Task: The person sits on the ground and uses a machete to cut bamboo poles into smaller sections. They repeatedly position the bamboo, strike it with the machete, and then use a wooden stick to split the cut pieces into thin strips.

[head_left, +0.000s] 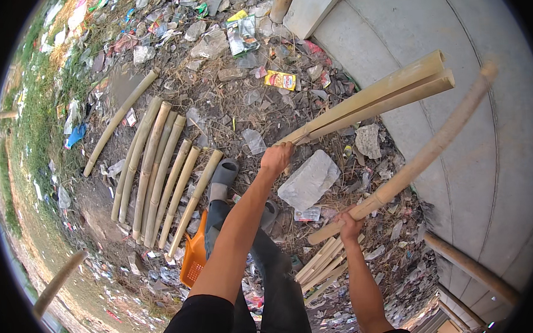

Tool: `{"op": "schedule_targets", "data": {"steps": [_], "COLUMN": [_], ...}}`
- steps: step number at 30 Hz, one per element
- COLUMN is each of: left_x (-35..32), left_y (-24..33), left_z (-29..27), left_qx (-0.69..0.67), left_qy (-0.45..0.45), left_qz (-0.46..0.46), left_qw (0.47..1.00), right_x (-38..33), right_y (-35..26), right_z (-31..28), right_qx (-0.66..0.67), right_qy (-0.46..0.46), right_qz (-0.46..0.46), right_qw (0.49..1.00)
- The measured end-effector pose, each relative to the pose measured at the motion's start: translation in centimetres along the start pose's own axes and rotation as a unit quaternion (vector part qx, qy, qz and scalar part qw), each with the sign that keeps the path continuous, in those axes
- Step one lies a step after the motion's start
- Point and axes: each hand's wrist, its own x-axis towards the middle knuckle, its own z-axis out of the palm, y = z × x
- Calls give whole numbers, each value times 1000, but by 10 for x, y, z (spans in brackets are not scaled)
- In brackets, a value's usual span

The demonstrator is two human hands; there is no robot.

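My left hand (276, 158) is closed round the near end of a split bamboo pole (365, 101). The two halves of this pole spread apart toward the far right end, in front of the concrete wall. Lower down, my right hand (349, 225) grips a second bamboo pole (406, 175) close to its near end. That pole slants up to the right, and its far end is smeared by motion. A pale stone block (310, 180) lies on the ground between my two hands.
Several bamboo poles (150, 165) lie side by side at left. An orange plastic thing with holes (194, 256) is beside my legs. Split bamboo strips (324, 268) lie below my right hand. A concrete wall (380, 36) borders the right; litter covers the ground.
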Motion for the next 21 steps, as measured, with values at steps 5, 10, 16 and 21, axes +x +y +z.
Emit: {"op": "schedule_targets", "data": {"steps": [5,10,16,21], "left_x": [0,-19,-5,-4], "left_y": [-55,-65,-65,-85], "left_z": [24,48,63,97], "left_qx": [41,37,33,68], "left_qy": [-74,-29,-28,-99], "left_qz": [-49,-67,-53,-111], "left_qw": [995,997,998,986], "right_x": [-34,-22,-5,-45], "right_y": [103,59,71,155], "right_z": [-31,-37,0,-23], "right_qx": [-237,-150,-97,-238], "right_qy": [-94,-26,73,-88], "right_qz": [347,195,70,429], "right_qw": [903,969,990,867]}}
